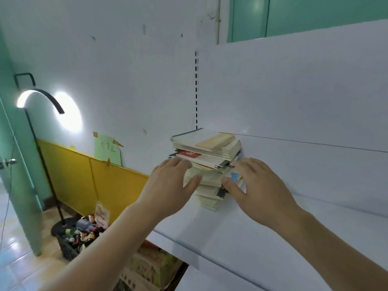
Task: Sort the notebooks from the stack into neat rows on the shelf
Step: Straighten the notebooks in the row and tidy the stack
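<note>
**Sorting not yet begun: all notebooks in one stack**

The stack (206,164) stands at the shelf's (283,238) back left corner, against the wall; no rows are laid out, so the whole job looks undone. The left hand (170,183) and right hand (258,185) flank its middle, fingers spread and only lightly bent, touching its sides without clearly gripping. Bare shelf runs rightward; the left edge lies just beside the stack, the front edge well apart.

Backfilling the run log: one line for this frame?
stage: reaching | left hand: open, at stack's left side | right hand: open, at right side | notebook stack: uneven, on shelf | rows: none
</note>
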{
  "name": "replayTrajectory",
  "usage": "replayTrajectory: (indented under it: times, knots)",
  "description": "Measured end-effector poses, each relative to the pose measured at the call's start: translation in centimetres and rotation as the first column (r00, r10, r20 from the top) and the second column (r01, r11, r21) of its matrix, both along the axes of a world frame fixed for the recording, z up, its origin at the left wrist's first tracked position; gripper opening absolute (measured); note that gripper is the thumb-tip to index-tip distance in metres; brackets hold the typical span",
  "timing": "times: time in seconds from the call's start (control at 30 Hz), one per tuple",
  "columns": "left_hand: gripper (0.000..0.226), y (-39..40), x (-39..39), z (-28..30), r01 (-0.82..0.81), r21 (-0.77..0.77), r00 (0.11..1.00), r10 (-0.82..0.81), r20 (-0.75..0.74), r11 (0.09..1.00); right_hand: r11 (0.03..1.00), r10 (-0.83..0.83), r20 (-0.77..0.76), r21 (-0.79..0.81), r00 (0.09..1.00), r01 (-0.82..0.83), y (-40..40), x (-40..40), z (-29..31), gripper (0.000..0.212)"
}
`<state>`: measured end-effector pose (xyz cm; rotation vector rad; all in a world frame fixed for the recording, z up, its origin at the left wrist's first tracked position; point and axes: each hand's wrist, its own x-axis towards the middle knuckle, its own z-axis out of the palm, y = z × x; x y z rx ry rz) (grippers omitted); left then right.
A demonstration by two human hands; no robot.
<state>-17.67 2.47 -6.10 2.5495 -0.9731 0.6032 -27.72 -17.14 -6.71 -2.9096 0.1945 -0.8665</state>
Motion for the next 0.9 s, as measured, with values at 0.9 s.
replayTrajectory:
  times: [0.9]
  knots:
    - [0.049,-1.5,19.8,3.9,0.544,-0.305,0.811,-0.583,-0.051,0.782,0.848,-0.382,0.112,-0.353,0.917,0.396,5.9,11.7,4.4,0.040]
